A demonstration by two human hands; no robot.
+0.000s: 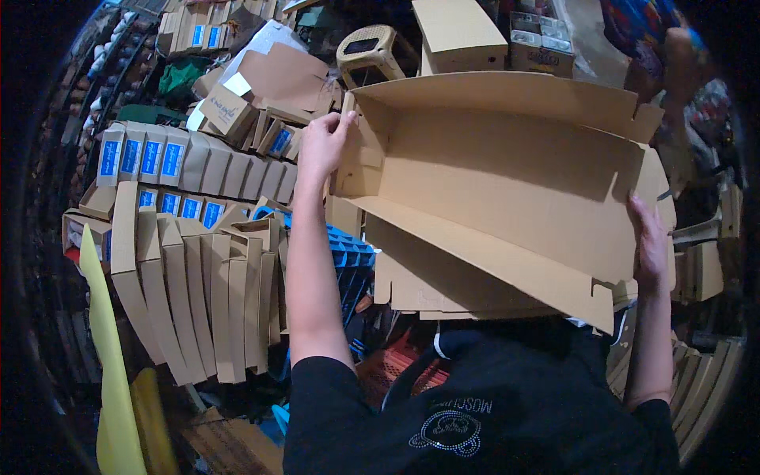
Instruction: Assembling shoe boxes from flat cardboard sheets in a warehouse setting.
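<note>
Left hand (321, 146) fingers pinch the short end flap of a half-formed cardboard box (507, 166), thumb and index tips closed on the flap's top edge near the corner. Right hand (651, 241) lies flat along the opposite end, fingers pressed together against the outer wall; thumb not visible, so can't tell if it wraps inside. The box is held in mid-air at chest level, open side facing the person, long front wall hanging down w/ notched tabs at its lower edge.

To fold well, judging from this: keep the right end braced so the panel doesn't skew, bend the left flap square on its crease rather than beside it, and bring the tabs to their slots w/o forcing; thin board may tear at the notches.

Beyond the hands, stacks of flat folded cartons (198, 301) fan out at lower left, more w/ blue labels behind them. Blue crate (352, 257) sits beneath the left forearm. Tan plastic stool (366, 49) stands past the box's top edge.
</note>
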